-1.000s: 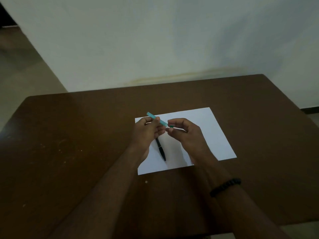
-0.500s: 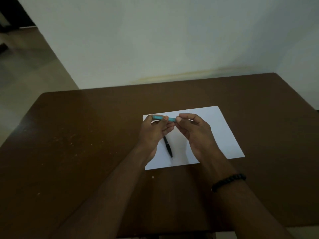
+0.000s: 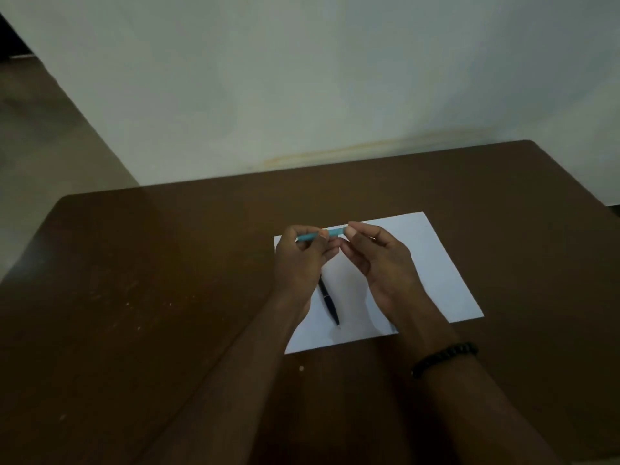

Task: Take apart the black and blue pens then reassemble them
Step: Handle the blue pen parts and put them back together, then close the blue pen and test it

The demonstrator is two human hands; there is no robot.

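Both of my hands hold the blue pen nearly level above the white sheet of paper. My left hand pinches its left part, with the thin tip poking out to the left. My right hand grips its right end between thumb and fingers. The black pen lies on the paper below and between my hands, pointing toward me; its upper end is hidden behind my left hand.
The paper rests on a dark brown table that stands against a pale wall. A black bead bracelet is on my right wrist. Floor shows at the left beyond the table edge.
The blue pen has gone from tilted to nearly level, and my right hand has closed onto its right end. The view shifted slightly; the black pen has stayed put on the paper.
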